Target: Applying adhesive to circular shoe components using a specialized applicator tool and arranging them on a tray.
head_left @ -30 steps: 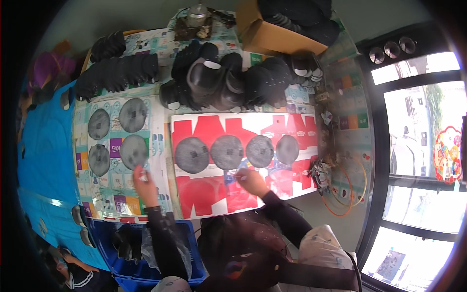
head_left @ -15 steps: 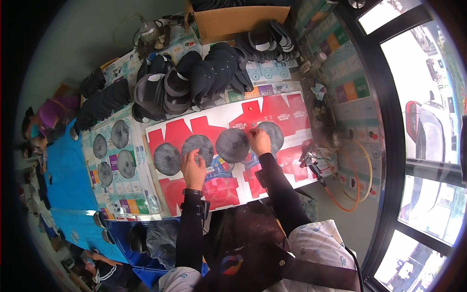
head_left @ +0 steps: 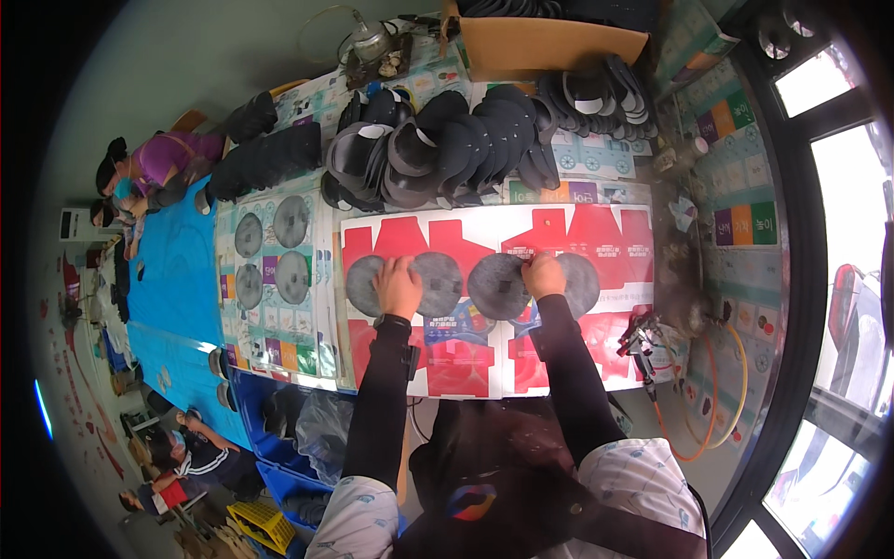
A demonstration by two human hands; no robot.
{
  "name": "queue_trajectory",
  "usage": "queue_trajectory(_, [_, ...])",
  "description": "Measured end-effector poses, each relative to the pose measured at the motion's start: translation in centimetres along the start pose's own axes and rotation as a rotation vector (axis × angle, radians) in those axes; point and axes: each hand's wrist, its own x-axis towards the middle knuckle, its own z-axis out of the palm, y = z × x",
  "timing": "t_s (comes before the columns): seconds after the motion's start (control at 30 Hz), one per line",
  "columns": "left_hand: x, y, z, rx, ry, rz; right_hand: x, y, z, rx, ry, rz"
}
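Several round grey discs lie in a row on a red and white flattened carton sheet (head_left: pixel 596 233). My left hand (head_left: pixel 399 285) rests flat between the leftmost disc (head_left: pixel 361 284) and the second disc (head_left: pixel 441 282), touching them. My right hand (head_left: pixel 543 276) presses down where a third disc (head_left: pixel 496 285) meets the rightmost disc (head_left: pixel 581 284). Whether either hand grips a disc is not visible. Both forearms wear black sleeves.
A heap of black curved pieces (head_left: pixel 447 144) lies behind the sheet, with a cardboard box (head_left: pixel 549 42) beyond. More grey discs (head_left: pixel 270 247) sit on printed sheets at left. An orange hose and tool (head_left: pixel 652 345) lie at right. People sit at far left (head_left: pixel 140 177).
The view has turned and straightened. My left hand has moved from the left printed sheet onto the red sheet; both hands now rest on the row of discs.
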Motion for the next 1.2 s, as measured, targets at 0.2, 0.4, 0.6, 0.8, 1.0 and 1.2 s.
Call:
queue_trajectory(0.2, [1.1,1.3,-1.1,0.028,0.005,0.212,0.4,0.0,-1.0,0.022,-0.075,-0.112])
queue_trajectory(0.4, [-3.1,7.1,-0.5,0.084,-0.040,0.226,-1.1,-0.5,-4.1,0.222,-0.236,-0.153])
queue_trajectory(0.6, [-5.8,8.0,2.5,0.076,-0.016,0.066,-4.7,-1.2,-8.7,0.516,-0.208,-0.112])
queue_trajectory(0.8, [-5.3,8.1,2.9,0.090,-0.045,0.048,-5.8,1.2,-13.5,0.784,0.012,-0.069])
queue_trajectory(1.0, [-4.9,7.4,2.8,0.150,-0.060,0.060,-5.7,2.1,-14.7,0.830,-0.062,0.014])
queue_trajectory(1.2, [-4.7,7.2,3.3,0.167,-0.130,0.109,-6.4,0.7,-14.7,0.864,0.007,-0.023])
